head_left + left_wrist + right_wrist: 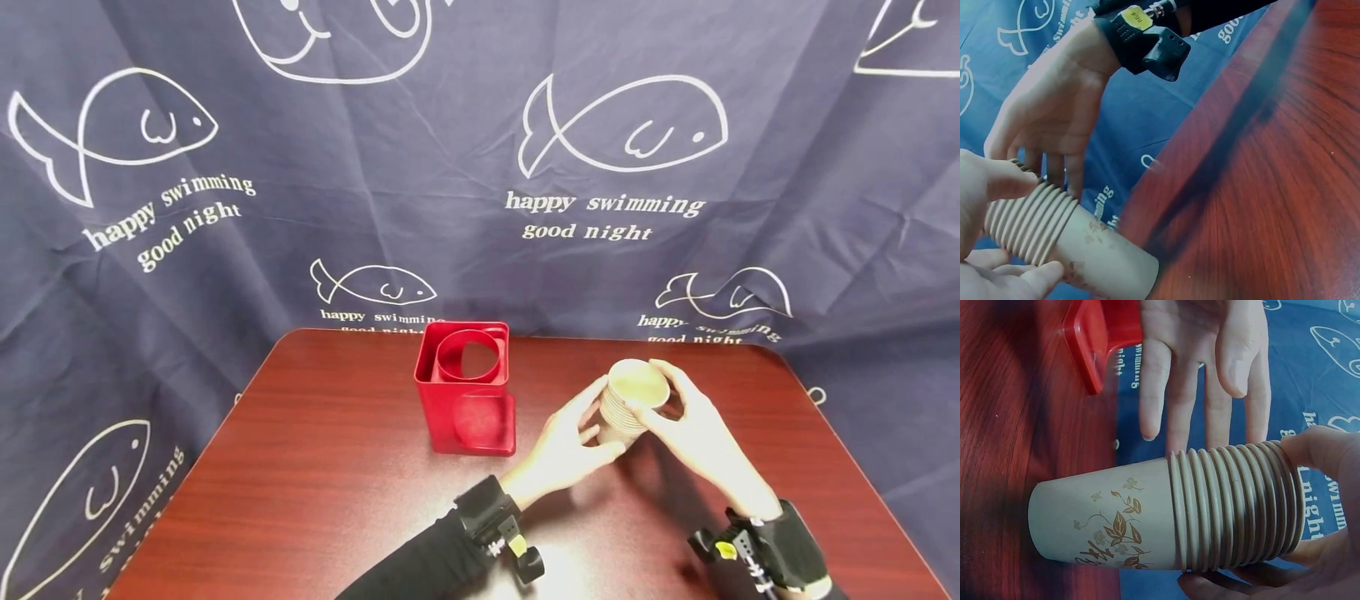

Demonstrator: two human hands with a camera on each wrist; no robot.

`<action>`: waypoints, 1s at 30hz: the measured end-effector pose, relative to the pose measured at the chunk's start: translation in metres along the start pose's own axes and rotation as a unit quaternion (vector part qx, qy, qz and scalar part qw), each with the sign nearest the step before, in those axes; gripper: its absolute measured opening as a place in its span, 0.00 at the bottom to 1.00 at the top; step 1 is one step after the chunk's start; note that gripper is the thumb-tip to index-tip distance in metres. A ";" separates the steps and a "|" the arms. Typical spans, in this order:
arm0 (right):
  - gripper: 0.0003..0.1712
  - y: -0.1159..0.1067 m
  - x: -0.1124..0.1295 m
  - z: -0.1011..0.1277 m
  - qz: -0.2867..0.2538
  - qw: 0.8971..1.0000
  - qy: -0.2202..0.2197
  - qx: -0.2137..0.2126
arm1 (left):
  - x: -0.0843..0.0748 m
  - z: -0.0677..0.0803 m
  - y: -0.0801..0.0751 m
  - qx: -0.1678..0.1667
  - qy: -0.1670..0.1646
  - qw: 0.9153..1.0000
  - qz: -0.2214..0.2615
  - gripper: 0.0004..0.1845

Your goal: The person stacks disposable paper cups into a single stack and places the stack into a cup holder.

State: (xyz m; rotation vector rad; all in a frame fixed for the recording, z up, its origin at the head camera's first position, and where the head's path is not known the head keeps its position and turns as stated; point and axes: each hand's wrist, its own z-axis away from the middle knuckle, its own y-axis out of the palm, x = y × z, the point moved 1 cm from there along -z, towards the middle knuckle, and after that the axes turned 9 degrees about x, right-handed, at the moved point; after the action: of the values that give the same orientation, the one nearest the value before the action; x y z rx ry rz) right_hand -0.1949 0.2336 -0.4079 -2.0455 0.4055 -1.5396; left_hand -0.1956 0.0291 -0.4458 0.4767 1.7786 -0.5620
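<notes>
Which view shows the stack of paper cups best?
The right wrist view: the stack of paper cups fills the frame, nested rims and leaf print clear. The left wrist view shows it partly hidden by fingers; the head view shows it small, from above.

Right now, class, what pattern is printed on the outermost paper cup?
Brown leafy sprigs with small flowers on the beige stack of cups, clearest in the right wrist view.

"What's staying out of sight from here?"

"The stack of paper cups (628, 406) is hiding its base behind the left hand (566, 454). The right wrist view is cutting the red holder (1096, 339) off at its top edge."

"And the table (1285, 187)?"

"It's blurring in the left wrist view."
</notes>
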 end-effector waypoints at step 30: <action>0.52 0.001 0.010 0.008 0.103 0.994 -0.022 -0.027 | -0.122 0.095 -0.087 0.014 0.022 0.983 -0.182 0.25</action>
State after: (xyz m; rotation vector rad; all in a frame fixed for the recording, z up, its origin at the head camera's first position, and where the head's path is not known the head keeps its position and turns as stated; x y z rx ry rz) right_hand -0.1843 0.2290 -0.4025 -2.0052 0.6263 -1.3724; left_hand -0.1407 -0.1020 -0.3386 0.1823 1.9151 -0.8361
